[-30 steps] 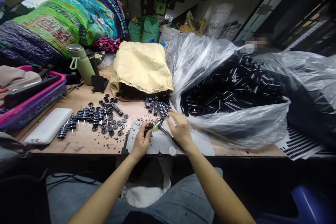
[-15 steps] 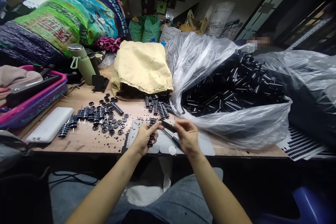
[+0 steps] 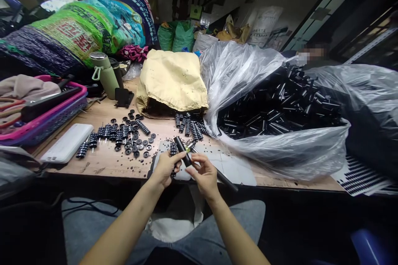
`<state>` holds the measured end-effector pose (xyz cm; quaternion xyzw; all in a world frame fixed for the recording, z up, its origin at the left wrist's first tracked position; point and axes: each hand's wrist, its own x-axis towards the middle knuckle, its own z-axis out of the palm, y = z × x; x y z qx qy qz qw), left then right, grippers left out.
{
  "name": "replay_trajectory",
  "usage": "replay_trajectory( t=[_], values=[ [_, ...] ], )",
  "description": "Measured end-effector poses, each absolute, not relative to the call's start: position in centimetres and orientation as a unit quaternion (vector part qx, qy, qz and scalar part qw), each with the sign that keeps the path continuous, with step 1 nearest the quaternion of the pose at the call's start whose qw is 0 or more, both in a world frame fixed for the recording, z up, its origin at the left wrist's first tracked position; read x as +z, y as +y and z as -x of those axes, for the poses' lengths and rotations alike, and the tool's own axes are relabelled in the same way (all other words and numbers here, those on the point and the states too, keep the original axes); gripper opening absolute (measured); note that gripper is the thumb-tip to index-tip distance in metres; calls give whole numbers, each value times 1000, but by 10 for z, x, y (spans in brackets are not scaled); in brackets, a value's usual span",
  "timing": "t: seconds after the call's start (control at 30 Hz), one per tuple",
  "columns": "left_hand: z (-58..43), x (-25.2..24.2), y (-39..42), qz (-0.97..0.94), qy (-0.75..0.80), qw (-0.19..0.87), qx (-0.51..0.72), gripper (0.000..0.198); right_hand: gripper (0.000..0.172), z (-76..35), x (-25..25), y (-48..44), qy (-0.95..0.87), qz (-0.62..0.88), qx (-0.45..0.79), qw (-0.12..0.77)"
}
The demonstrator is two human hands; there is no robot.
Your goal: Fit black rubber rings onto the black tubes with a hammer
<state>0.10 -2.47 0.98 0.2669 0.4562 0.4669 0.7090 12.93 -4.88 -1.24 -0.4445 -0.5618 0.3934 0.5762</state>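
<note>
My left hand (image 3: 164,169) is closed around a stack of small black ridged discs (image 3: 173,148), which shows above and below the fingers. Its thumb presses against a short black tube (image 3: 180,146), tilted up and to the left. My right hand (image 3: 204,176) is closed on that tube's lower end, fingers and thumb pinching it. Behind the right hand, a long dark rod-shaped tool (image 3: 226,180) with a shiny metal and yellowish upper part lies slanted over a grey mat (image 3: 241,168). What the left fingers cover is hidden.
Several disc stacks on pins (image 3: 118,136), loose black discs (image 3: 136,148) and tiny rings lie to the left. A plastic bag (image 3: 267,145) of black tubes (image 3: 273,116) stands right, a yellow sack (image 3: 174,78) behind. A white box (image 3: 66,143) and pink basket (image 3: 70,101) are far left.
My right hand has moved left and slightly down, towards my left hand. The black tube has swung steeper, and more of the tool behind the hand shows.
</note>
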Motion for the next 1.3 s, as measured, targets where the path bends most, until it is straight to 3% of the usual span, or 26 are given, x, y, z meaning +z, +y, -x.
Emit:
replay_trajectory(
  t=[0.07,0.13,0.2,0.27,0.47,0.63,0.77,1.03,1.1,1.3],
  values=[
    [4,11,-24,-355,494,661,440,29,81,-139,-4,-45,-703,453,338,433],
    [6,10,-27,-425,491,642,407,23,106,-147,9,-39,-800,450,270,291],
    [5,7,-30,-464,467,641,394,19,112,-150,19,-33,-847,439,220,204],
    [4,4,-32,-480,453,640,394,18,115,-151,25,-30,-864,428,199,174],
    [5,6,-32,-344,404,715,454,45,113,-150,23,-36,-836,403,253,273],
    [-2,10,-33,-259,387,730,501,40,119,-140,8,-40,-822,371,257,347],
    [-8,10,-34,-235,391,757,468,41,119,-136,-4,-36,-811,389,265,347],
    [-7,-2,-28,-296,440,729,433,37,100,-135,-16,-37,-768,483,260,331],
    [-5,-10,-30,-401,468,658,433,37,98,-131,-20,-37,-770,502,230,320],
    [-5,-40,-37,-726,532,257,353,50,72,-124,-37,-38,-783,544,105,281]
  ],
)
